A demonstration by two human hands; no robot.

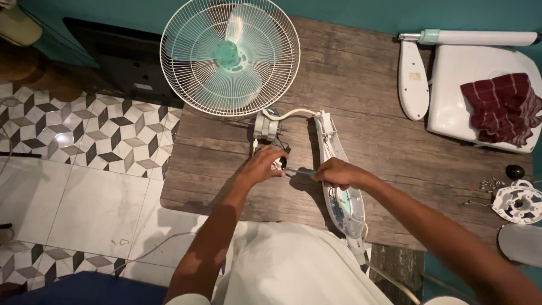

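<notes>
On the wooden table (367, 101), right hand (337, 173) grips a screwdriver (298, 170).

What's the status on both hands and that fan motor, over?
Left hand pinching a small part by the fan motor. Right hand gripping a screwdriver, tip at that part. Fan head lies just behind; nothing blocking.

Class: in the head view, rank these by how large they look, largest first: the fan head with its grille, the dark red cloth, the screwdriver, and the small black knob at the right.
1. Fan head
2. Dark red cloth
3. Screwdriver, partly hidden by the right hand
4. Black knob
</notes>
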